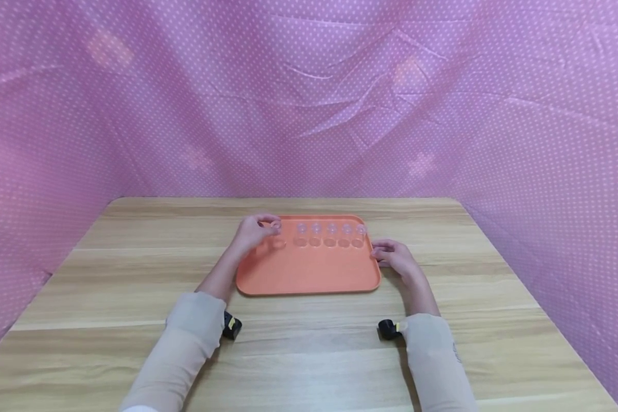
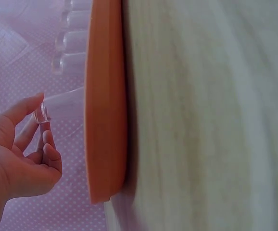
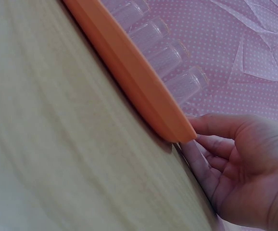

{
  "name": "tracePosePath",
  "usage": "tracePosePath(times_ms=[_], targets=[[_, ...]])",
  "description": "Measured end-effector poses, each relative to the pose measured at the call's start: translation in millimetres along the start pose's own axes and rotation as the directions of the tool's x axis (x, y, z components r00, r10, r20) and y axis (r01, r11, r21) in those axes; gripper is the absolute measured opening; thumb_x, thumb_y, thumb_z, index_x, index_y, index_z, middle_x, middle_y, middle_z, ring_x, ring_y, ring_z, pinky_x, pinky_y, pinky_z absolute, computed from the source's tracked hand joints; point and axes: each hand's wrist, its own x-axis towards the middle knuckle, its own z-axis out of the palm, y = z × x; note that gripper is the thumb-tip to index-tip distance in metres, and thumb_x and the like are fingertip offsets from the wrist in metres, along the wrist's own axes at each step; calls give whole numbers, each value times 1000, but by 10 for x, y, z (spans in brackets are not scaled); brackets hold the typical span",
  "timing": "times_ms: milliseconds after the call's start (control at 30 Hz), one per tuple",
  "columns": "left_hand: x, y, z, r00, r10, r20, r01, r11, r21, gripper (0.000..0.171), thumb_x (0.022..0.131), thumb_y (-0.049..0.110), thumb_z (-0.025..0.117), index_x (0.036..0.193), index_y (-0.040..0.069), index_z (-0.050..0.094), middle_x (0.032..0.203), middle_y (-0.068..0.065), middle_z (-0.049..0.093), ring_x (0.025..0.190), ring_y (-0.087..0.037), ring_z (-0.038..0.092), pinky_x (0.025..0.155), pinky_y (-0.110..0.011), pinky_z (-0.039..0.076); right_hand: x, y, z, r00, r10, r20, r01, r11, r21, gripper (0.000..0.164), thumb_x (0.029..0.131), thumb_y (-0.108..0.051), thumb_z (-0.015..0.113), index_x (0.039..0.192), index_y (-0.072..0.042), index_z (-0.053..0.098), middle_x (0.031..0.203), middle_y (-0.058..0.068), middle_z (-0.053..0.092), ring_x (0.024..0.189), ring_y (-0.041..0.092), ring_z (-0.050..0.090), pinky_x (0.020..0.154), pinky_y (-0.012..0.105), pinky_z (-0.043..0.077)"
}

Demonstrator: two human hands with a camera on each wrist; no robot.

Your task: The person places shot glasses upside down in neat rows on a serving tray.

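Observation:
A row of several small clear cups (image 1: 331, 235) stands along the far part of an orange tray (image 1: 309, 277), each with its narrower end upward. At the tray's left, my left hand (image 1: 257, 230) pinches the top of another clear cup (image 2: 62, 104) between thumb and fingers. That cup leans a little; its lower end is behind the tray's rim in the left wrist view, so I cannot tell whether it touches the tray. My right hand (image 1: 395, 256) holds the tray's right edge, thumb at the rim and fingers curled beside and below it.
The tray lies on a light wood-grain table (image 1: 309, 349). Pink dotted cloth (image 1: 309, 114) hangs behind the table and along both sides. A black wrist camera (image 1: 232, 326) sits at the left cuff, another black camera (image 1: 388, 329) at the right.

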Motion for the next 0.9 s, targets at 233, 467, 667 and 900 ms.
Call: tracePosePath(times_ms=[233,467,667,900], targets=[[44,-43,34,1000,-5,18,4,1000,16,31,75,4,73,105,-1,66,90,-10,60,75,-16,43,58,-23,37,15,12,1,1000,1,1,-1,1000,1,38,89,1,55,123,14,45,97,13,60,75,8,59,69,24,52],[61,-91,73,1000,8,17,-8,999,31,31,75,3,73,104,-3,66,98,-12,63,66,-12,42,50,-19,35,25,34,5,1000,-3,-3,3,1000,-14,37,89,1,55,122,14,46,98,14,60,76,8,59,70,24,52],[75,-98,104,999,29,12,-30,999,32,29,76,3,73,104,-4,66,92,-12,63,66,-12,43,52,-20,35,11,24,3,1000,-8,-2,8,1000,-9,38,88,1,56,122,14,46,97,14,60,75,8,59,70,24,52],[108,-150,138,995,103,8,-103,994,-39,25,71,7,78,94,4,72,83,-7,65,58,-12,45,49,-23,38,10,12,-2,1000,-9,-5,9,1000,-9,40,88,0,56,123,14,45,100,16,60,75,8,59,69,24,52]])
